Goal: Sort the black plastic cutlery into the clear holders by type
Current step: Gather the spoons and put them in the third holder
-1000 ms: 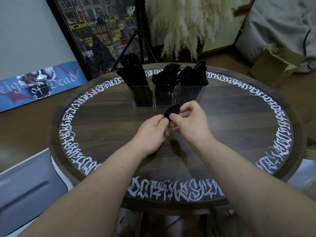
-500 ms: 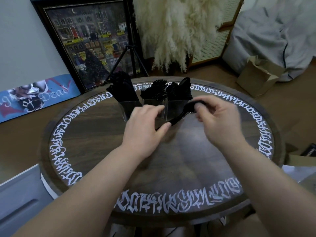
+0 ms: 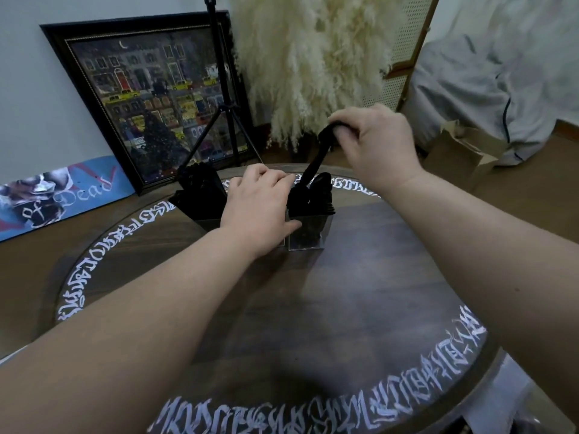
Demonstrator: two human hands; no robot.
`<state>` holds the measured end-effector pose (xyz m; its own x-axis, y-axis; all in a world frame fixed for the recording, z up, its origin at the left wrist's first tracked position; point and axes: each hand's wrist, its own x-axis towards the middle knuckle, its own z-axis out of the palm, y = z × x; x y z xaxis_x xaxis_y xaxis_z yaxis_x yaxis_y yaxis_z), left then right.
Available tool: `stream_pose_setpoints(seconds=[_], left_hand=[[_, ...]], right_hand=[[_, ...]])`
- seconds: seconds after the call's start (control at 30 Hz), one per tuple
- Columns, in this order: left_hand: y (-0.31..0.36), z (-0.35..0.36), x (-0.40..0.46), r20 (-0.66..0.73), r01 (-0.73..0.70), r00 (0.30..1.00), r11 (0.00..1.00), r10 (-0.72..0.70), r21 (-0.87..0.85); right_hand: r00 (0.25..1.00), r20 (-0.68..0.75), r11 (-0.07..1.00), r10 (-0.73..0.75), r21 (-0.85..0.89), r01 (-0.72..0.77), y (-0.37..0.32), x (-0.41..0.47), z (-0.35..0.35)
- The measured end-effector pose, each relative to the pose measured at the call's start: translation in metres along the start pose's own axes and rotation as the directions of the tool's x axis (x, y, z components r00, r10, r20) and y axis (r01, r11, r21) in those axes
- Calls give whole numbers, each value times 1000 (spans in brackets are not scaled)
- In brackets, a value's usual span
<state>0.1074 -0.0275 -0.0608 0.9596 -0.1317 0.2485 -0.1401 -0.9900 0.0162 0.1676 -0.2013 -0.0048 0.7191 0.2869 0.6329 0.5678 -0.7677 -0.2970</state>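
Clear holders filled with black cutlery stand in a row at the far side of the round table [image 3: 360, 277]. My right hand [image 3: 372, 142] pinches the bowl end of a black spoon [image 3: 315, 162], whose handle slants down into the right holder [image 3: 308, 230] among other spoons. My left hand [image 3: 260, 208] rests over the middle holder and hides it, its thumb against the right holder's wall. The left holder [image 3: 200, 198] is packed with black cutlery.
White lettering rings the dark wooden tabletop. Behind the table stand a tripod [image 3: 222, 114], a framed picture [image 3: 147, 98], pampas grass [image 3: 313, 67] and a cardboard box [image 3: 460, 151]. A skateboard deck [image 3: 53, 195] leans at left.
My right hand has lifted the spoon from in front of the holders and tipped it handle-down into the right holder. My left hand let go of the spoon and moved onto the holders.
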Motion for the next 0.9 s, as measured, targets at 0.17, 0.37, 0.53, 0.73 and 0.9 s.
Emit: stream_pose_setpoints(seconds=[0.17,0.37,0.53,0.73,0.9], left_hand=[[-1,10,7,6,1,1000,1000,-1,22],[-1,16,9,-37,0,999,1000,0,5],[-4,19,7,-57,-25,998,999,27,33],[-5,20,7,-52,-26,998,998,28,50],[-6,21,7,-61,-23,998,999,25,35]], right_hand=[[987,162,999,13,-34,-7,1,-6,25],[870,490,998,51,-52,-29,9,-18,55],[756,654,998,5,43,-44,11,-25,46],[759,651,988,-23,-101,116,18,-39,55],[805,592,990,-37,-89,111,17,-39,61]])
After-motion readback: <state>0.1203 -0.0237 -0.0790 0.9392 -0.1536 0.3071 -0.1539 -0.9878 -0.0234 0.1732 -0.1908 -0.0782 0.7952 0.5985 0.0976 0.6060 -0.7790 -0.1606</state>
